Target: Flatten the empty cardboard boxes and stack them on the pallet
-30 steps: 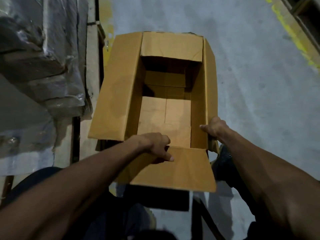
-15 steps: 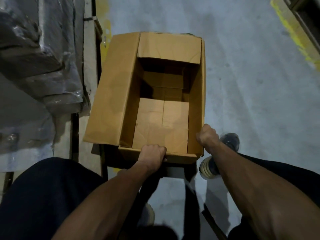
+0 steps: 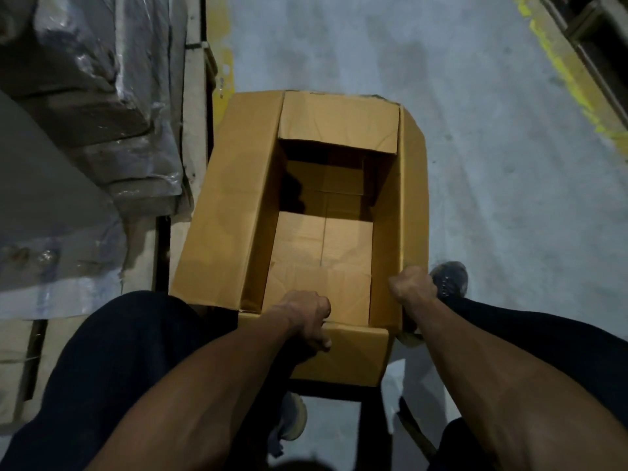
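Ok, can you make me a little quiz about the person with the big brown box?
1. True or false: the cardboard box is already squashed flat.
2. Which part does the left hand grip? A) the near flap B) the far flap C) the shoe
3. Fill in: the right hand holds the box's right ____.

Key:
1. False. It stands open, and you can see its bottom.
2. A. Its fingers curl over the near flap's edge.
3. Wall, at the near corner.
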The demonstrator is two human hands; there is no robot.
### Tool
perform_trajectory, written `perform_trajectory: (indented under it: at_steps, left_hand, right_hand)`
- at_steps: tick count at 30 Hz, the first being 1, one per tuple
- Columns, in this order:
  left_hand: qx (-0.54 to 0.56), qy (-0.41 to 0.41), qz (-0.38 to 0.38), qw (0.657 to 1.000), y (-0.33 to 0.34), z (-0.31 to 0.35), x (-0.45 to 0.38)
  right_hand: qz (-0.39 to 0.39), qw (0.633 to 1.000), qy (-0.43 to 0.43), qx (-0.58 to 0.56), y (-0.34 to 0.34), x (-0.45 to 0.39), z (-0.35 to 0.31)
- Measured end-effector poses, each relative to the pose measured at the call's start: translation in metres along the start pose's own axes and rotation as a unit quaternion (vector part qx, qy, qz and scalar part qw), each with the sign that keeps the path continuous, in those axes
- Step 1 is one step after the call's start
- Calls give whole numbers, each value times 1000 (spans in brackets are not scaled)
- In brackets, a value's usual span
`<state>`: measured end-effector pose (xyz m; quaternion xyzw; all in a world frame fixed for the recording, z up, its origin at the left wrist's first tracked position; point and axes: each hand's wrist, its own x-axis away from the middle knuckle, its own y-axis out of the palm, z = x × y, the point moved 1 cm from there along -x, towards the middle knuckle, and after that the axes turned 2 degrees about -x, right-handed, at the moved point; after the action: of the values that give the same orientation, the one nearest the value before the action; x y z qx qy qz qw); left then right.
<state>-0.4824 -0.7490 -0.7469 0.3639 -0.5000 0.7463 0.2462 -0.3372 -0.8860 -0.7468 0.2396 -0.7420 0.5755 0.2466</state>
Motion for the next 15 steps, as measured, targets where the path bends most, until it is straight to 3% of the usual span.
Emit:
perform_trajectory:
  at_steps: [3,6,8,10,12,15]
  left_hand:
    - [75,-4,10,997,-29,-11,-7]
    - [171,-20,78,982,-65,-34,-33]
    - [272,-33,142,951,-95,-54,-58]
    - [436,-57,207,874,-127,-70,-83]
    - [607,-74,248,751,-157,-84,-107]
    - [794,-80,238,554,-194,-96,-136]
  right_hand:
    - [17,999,-28,-20,-13,-10,-17]
    - [37,997,-54,-46,-27,-34,-44]
    - [54,995,-64,-63,-36,-59,-68]
    - [69,992,-68,-75,-44,-88,-90]
    - [79,991,-65,-81,-53,-115,-112]
    - [75,992,-46,-92,-68,-144,-133]
